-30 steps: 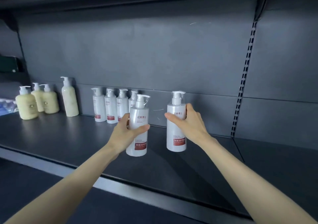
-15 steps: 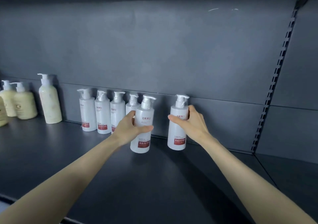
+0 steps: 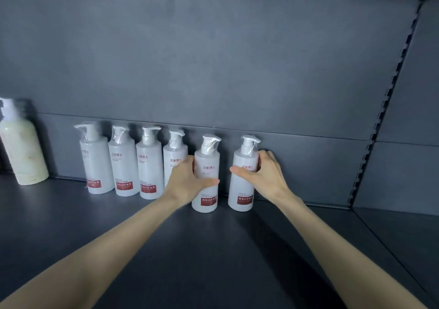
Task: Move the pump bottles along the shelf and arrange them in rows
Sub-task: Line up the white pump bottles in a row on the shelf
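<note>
Left hand (image 3: 187,185): clamped round the fifth bottle (image 3: 206,204) at mid-body. Thumb across the front, fingers tucked out of sight on the side facing the row.
Right hand (image 3: 263,178): gripping the sixth bottle (image 3: 241,197) just under its shoulder, thumb laid over the printed text, fingers curled round the back near the back panel (image 3: 213,59).
Fifth bottle: upright, white with a red label low down, pump head wrapped in clear film. Just beside the last of the row, whose lower part hides behind the left hand.
Sixth bottle: upright, same make, a small gap to the right of the fifth, close to the back panel.
Footing: both held bottles down at shelf level — touching or a hair above, impossible to call.
Row of four white pump bottles (image 3: 96,163): standing shoulder to shoulder against the back panel, left of the held pair, red labels facing out.
Cream bottle (image 3: 20,152): far left, pale yellow, well apart from the white row, blurred.
Shelf (image 3: 213,261): dark grey, both forearms stretched across it.
Slotted upright (image 3: 380,118): right of the bottles, running up the back.
</note>
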Demonstrator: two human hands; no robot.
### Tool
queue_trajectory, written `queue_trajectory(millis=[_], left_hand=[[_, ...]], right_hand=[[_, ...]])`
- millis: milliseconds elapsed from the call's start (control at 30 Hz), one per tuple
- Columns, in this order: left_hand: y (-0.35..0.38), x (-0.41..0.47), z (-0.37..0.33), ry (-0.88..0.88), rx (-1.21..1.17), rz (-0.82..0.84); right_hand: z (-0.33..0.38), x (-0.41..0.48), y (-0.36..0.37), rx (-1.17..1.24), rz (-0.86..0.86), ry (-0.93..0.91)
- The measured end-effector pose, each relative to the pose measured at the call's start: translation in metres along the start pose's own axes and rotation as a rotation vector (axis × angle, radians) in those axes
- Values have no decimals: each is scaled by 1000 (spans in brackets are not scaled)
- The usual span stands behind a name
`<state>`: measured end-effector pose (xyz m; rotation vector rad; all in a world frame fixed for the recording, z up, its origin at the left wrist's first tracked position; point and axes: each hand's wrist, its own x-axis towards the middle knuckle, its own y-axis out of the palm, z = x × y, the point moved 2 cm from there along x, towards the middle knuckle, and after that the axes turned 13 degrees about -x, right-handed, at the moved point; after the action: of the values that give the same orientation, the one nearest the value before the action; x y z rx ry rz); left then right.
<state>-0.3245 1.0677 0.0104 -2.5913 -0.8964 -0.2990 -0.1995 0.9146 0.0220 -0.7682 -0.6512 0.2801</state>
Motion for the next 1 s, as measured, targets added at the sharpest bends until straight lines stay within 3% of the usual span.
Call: queue_trajectory(millis=[267, 1000], left_hand=[[-8, -10, 19, 24, 216, 55], [-9, -7, 14, 81, 378, 69]], right_hand=[[3, -15, 4, 69, 71, 55], [24, -25, 12, 36, 88, 86]])
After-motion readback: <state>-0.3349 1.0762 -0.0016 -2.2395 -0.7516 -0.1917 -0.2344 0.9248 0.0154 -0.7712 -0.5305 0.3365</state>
